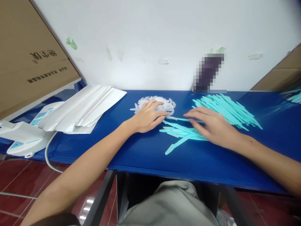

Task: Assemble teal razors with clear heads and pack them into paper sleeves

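My left hand (149, 116) reaches over a heap of small translucent white caps (170, 103). Its thumb and forefinger are pinched close together by the head end of a slim turquoise eyebrow razor (180, 119); what is between the fingertips is too small to make out. My right hand (210, 125) is closed on that razor's handle, which lies level between the two hands. Beneath and in front of the right hand lies a loose bunch of similar turquoise razors (180, 141). Behind it is a larger pile of turquoise razors (225, 108).
White padded sheets or bags (82, 110) lie over a white device (25, 139) with a cable (48, 153) at the left. Cardboard boxes (35, 47) stand at both sides. The blue table (145, 153) ends against a white wall (141, 40).
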Motion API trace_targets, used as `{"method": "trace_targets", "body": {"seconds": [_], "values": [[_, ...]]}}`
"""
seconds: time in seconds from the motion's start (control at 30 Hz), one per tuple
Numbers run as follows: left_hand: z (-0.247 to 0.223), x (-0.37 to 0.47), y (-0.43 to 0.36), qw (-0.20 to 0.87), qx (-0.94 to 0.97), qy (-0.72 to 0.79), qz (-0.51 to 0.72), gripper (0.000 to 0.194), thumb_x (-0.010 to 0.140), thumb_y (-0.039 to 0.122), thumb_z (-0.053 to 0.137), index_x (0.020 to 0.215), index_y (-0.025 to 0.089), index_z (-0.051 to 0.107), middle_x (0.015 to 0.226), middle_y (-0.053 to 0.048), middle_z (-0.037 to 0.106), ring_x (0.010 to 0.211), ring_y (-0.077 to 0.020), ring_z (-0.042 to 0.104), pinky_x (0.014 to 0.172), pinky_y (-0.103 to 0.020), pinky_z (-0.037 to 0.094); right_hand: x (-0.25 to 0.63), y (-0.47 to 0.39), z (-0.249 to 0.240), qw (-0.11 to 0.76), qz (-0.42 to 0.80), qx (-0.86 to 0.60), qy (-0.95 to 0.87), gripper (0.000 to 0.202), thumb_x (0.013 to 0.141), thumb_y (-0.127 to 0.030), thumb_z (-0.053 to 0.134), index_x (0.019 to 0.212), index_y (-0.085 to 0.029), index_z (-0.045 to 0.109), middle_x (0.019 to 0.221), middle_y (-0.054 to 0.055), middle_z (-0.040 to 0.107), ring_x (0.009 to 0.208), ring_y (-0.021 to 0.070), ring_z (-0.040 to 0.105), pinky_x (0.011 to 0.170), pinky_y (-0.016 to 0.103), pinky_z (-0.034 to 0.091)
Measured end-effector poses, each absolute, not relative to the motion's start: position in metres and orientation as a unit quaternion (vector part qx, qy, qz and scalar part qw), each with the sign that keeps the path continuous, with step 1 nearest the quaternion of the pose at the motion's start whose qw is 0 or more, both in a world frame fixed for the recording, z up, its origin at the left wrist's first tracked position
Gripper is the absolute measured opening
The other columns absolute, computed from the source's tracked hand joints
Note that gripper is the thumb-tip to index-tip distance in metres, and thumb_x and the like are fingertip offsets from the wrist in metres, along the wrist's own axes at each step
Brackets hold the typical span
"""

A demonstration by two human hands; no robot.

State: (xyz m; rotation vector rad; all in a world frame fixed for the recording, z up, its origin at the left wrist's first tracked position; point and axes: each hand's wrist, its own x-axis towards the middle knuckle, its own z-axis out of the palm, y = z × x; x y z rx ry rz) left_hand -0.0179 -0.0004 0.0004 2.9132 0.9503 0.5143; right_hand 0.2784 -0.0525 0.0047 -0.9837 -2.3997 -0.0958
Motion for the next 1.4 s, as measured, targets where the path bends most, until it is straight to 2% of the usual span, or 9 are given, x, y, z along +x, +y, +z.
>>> {"method": "trace_targets", "body": {"seconds": [0.17, 0.3, 0.5, 0.8, 0.93, 1.1, 1.2, 1.3, 1.4], "values": [[0.008, -0.021, -0.003, 0.028, 0.937, 0.321, 0.139, 0.046, 0.108, 0.036, 0.036, 0.131, 0.024, 0.075, 0.142, -0.017, 0.054, 0.133, -0.0385, 0.044, 0.113, -0.063, 0.037, 0.277, -0.059, 0.006, 0.230, -0.028, -0.327, -0.916, 0.025, 0.103, -0.030, 0.055, 0.103, -0.020, 0.078, 0.115, 0.014, 0.075, 0.104, 0.0302, 0.071, 0.088, 0.048, 0.057], [0.015, -0.029, -0.001, 0.001, 0.943, 0.315, 0.110, 0.042, 0.105, 0.031, 0.042, 0.131, 0.024, 0.075, 0.127, -0.017, 0.058, 0.117, -0.0340, 0.049, 0.105, -0.057, 0.040, 0.277, -0.060, 0.004, 0.207, -0.030, -0.317, -0.925, 0.028, 0.103, -0.034, 0.056, 0.102, -0.018, 0.079, 0.108, 0.014, 0.075, 0.100, 0.0297, 0.071, 0.085, 0.047, 0.055], [0.017, -0.039, 0.004, -0.017, 0.940, 0.324, 0.105, 0.032, 0.104, 0.027, 0.051, 0.113, 0.022, 0.081, 0.115, -0.015, 0.062, 0.106, -0.0297, 0.048, 0.094, -0.045, 0.042, 0.277, -0.056, 0.000, 0.193, -0.026, -0.323, -0.926, 0.028, 0.105, -0.029, 0.052, 0.099, -0.018, 0.077, 0.100, 0.011, 0.077, 0.095, 0.0276, 0.069, 0.082, 0.044, 0.051], [0.013, -0.036, 0.003, -0.040, 0.944, 0.312, 0.100, 0.030, 0.106, 0.021, 0.046, 0.108, 0.014, 0.075, 0.113, -0.016, 0.064, 0.104, -0.0294, 0.050, 0.090, -0.041, 0.041, 0.283, -0.056, 0.009, 0.229, 0.035, -0.411, -0.881, 0.025, 0.108, -0.031, 0.040, 0.103, -0.022, 0.062, 0.087, 0.007, 0.072, 0.071, 0.0229, 0.066, 0.065, 0.037, 0.049], [0.007, -0.031, 0.003, -0.077, 0.944, 0.301, 0.111, 0.033, 0.108, 0.023, 0.038, 0.105, 0.012, 0.069, 0.108, -0.017, 0.064, 0.098, -0.0284, 0.051, 0.089, -0.041, 0.041, 0.282, -0.059, 0.013, 0.245, 0.020, -0.444, -0.862, 0.028, 0.107, -0.037, 0.043, 0.114, -0.021, 0.066, 0.098, 0.009, 0.076, 0.081, 0.0271, 0.072, 0.069, 0.039, 0.051], [0.007, -0.026, 0.002, 0.014, 0.916, 0.320, 0.242, 0.028, 0.109, 0.028, 0.038, 0.098, 0.017, 0.061, 0.095, -0.010, 0.064, 0.088, -0.0237, 0.053, 0.084, -0.037, 0.042, 0.282, -0.059, 0.014, 0.233, -0.014, -0.462, -0.855, 0.035, 0.107, -0.042, 0.043, 0.113, -0.020, 0.070, 0.106, 0.011, 0.078, 0.089, 0.0293, 0.074, 0.069, 0.039, 0.051], [0.009, -0.025, 0.002, 0.102, 0.845, 0.357, 0.385, 0.022, 0.108, 0.028, 0.041, 0.112, 0.019, 0.061, 0.085, -0.004, 0.063, 0.080, -0.0194, 0.056, 0.079, -0.033, 0.043, 0.283, -0.059, 0.014, 0.232, -0.008, -0.474, -0.849, 0.036, 0.107, -0.043, 0.043, 0.116, -0.021, 0.070, 0.106, 0.010, 0.079, 0.087, 0.0283, 0.074, 0.069, 0.038, 0.051], [0.010, -0.022, 0.003, 0.160, 0.796, 0.358, 0.460, 0.029, 0.108, 0.029, 0.040, 0.124, 0.019, 0.062, 0.097, -0.005, 0.067, 0.082, -0.0172, 0.059, 0.080, -0.031, 0.045, 0.283, -0.060, 0.013, 0.240, -0.005, -0.470, -0.849, 0.035, 0.107, -0.041, 0.044, 0.117, -0.021, 0.071, 0.105, 0.010, 0.080, 0.087, 0.0289, 0.075, 0.070, 0.040, 0.052], [0.007, -0.015, 0.001, 0.216, 0.774, 0.347, 0.484, 0.024, 0.106, 0.035, 0.048, 0.113, 0.019, 0.065, 0.110, -0.008, 0.069, 0.088, -0.0170, 0.062, 0.079, -0.030, 0.047, 0.281, -0.061, 0.013, 0.252, -0.005, -0.456, -0.854, 0.034, 0.107, -0.040, 0.044, 0.116, -0.021, 0.071, 0.105, 0.009, 0.080, 0.086, 0.0279, 0.075, 0.070, 0.039, 0.053]]}}
